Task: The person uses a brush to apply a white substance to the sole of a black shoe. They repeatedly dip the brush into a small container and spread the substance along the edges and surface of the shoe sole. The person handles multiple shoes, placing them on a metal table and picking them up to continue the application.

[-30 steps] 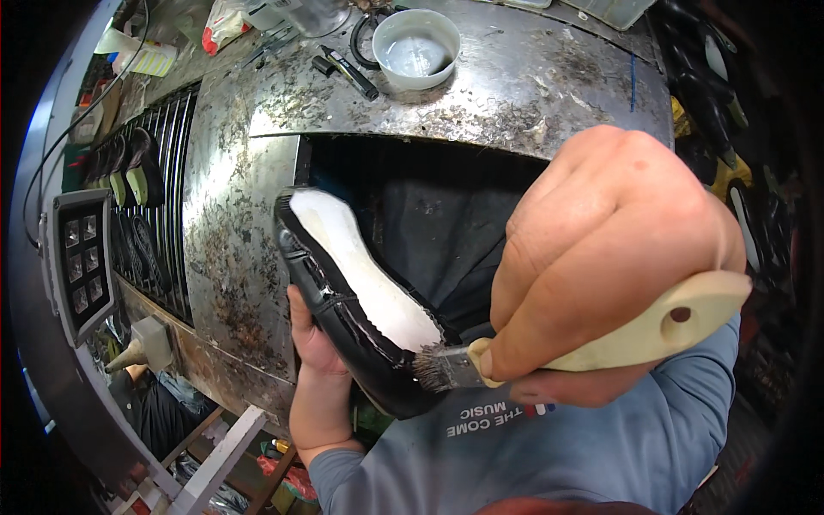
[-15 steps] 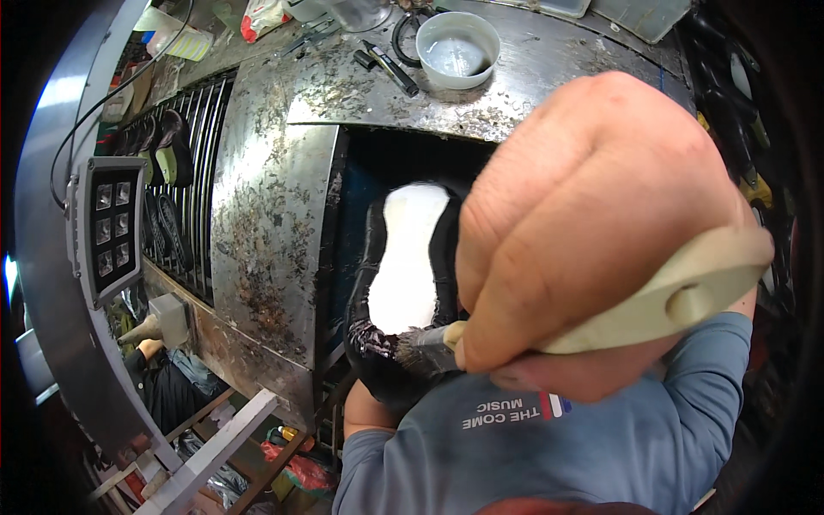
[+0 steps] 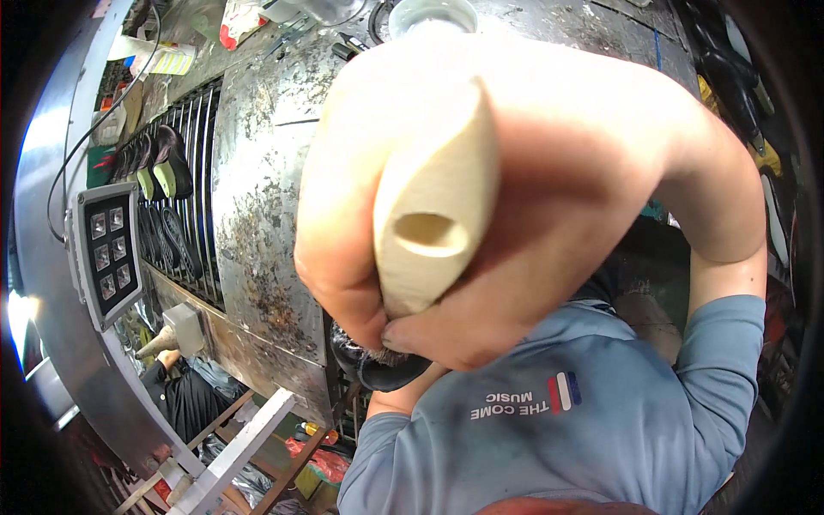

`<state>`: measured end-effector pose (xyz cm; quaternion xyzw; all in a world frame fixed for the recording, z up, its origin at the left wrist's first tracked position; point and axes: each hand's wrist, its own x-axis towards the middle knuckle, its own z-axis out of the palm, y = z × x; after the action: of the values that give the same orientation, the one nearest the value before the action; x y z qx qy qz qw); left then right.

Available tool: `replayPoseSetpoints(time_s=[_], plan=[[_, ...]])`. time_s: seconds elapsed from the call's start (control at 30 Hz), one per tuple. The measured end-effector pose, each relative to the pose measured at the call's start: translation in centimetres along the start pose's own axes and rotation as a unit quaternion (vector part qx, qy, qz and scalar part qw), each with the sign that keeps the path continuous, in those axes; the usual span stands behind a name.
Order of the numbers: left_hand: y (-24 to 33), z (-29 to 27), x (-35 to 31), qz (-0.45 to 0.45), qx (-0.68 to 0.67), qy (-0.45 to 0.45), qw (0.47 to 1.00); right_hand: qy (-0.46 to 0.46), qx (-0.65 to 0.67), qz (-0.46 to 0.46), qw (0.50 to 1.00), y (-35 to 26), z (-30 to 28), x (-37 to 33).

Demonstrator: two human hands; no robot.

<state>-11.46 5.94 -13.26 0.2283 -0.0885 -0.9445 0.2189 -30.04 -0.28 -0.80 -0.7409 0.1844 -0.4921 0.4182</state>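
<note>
My right hand [image 3: 558, 180] fills the middle of the view, closed round the pale handle [image 3: 433, 193] of a paintbrush. The handle's end, with a hole through it, tilts up toward me. A sliver of the brush's bristles [image 3: 386, 354] shows below the fingers, at the near end of a black shoe upper [image 3: 382, 375]. Only that rounded end of the upper is visible; my right hand covers the rest. My left forearm [image 3: 408, 396] comes from the sleeve and passes behind the upper, and the left hand itself is hidden.
A stained metal bench [image 3: 266, 215] lies ahead and left. On it stand a translucent bowl [image 3: 433, 14] and a black marker [image 3: 347, 48]. Left are a barred rack [image 3: 199, 146] with dark shoe parts, a lamp [image 3: 109, 249] and another person's hand [image 3: 168, 359]. A pale bar [image 3: 249, 446] juts below.
My right hand has moved left over the shoe upper, hiding its white sole area. The brush handle has swung from pointing right to pointing up toward me. The view has shifted slightly.
</note>
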Motion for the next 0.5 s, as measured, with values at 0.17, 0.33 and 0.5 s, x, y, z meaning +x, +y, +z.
replayPoseSetpoints(time_s=[0.17, 0.33, 0.5], plan=[[0.7, -0.2, -0.2, 0.002, 0.015, 0.009, 1.000, -0.021, 0.023, -0.013, 0.999, 0.6, -0.3, -0.1], [2.5, -0.5, -0.3, -0.002, 0.028, 0.005, 1.000, -0.040, 0.030, -0.018, 0.999, 0.6, -0.8, -0.3], [2.1, -0.5, -0.1, -0.008, 0.033, 0.008, 0.999, -0.061, 0.045, -0.033, 0.997, 1.0, -1.3, -0.2]])
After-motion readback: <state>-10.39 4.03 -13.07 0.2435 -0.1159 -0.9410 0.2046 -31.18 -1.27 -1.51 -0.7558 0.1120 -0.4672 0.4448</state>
